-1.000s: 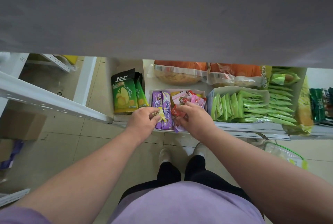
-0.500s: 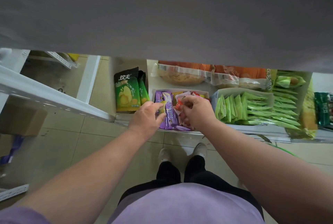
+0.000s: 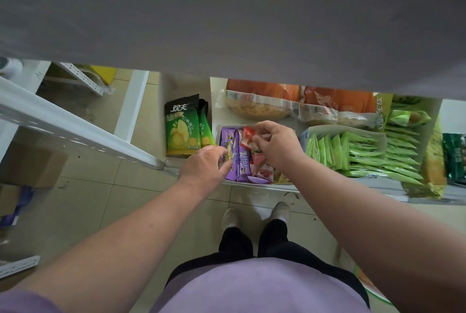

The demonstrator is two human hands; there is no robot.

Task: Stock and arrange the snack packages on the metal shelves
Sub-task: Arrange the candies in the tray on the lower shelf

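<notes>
A white box (image 3: 225, 128) on the low metal shelf (image 3: 327, 188) holds purple snack packets (image 3: 235, 159) and small red and pink packets (image 3: 264, 170). My left hand (image 3: 204, 167) rests at the box's left front corner, fingers pinched on a small yellow packet (image 3: 229, 157) against the purple ones. Over the middle of the box, my right hand (image 3: 276, 143) is lifted and pinches a small red packet (image 3: 247, 137).
Green chip bags (image 3: 182, 129) stand left of the box. A box of light green packets (image 3: 353, 151) sits to the right, with orange bags (image 3: 297, 101) behind. A grey upper shelf (image 3: 227, 22) overhangs. A white perforated rail (image 3: 75, 131) crosses at left; cardboard box (image 3: 30, 164) on the floor.
My right hand has moved farther back over the box, lifting a red packet. The left hand stays at the box's left front with the yellow packet.
</notes>
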